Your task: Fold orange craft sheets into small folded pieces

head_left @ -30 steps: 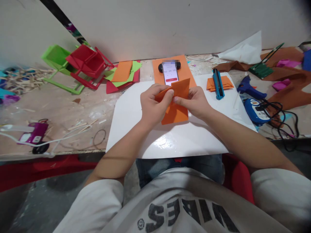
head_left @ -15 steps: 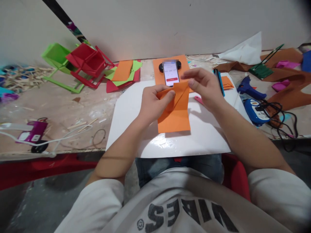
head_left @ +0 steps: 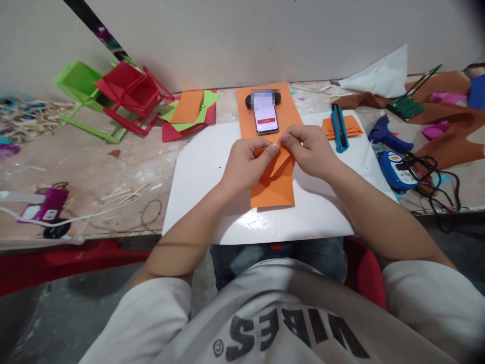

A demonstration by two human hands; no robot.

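Note:
A creased strip of orange paper (head_left: 272,193) is held up above a white board (head_left: 197,172). My left hand (head_left: 248,161) pinches its upper edge between thumb and fingers. My right hand (head_left: 308,149) has closed on the same edge, its fingertips almost meeting those of the left. The upper part of the paper is folded and partly hidden behind my fingers. Just beyond the hands a phone (head_left: 265,114) leans on a black object, over a larger orange sheet (head_left: 245,121). A blue utility knife (head_left: 339,129) lies right of my right hand, on folded orange pieces (head_left: 354,125).
At the left stand a red miniature chair (head_left: 129,91) and a green one (head_left: 81,91), near stacked coloured sheets (head_left: 187,108). A purple device (head_left: 51,205) with a white cable lies front left. On the right are a blue glue gun (head_left: 390,135), a blue device (head_left: 396,172) and black cables.
My right hand has come in leftward and down and now grips the paper's top edge. The pink item that showed beneath it is now hidden. The view has shifted slightly.

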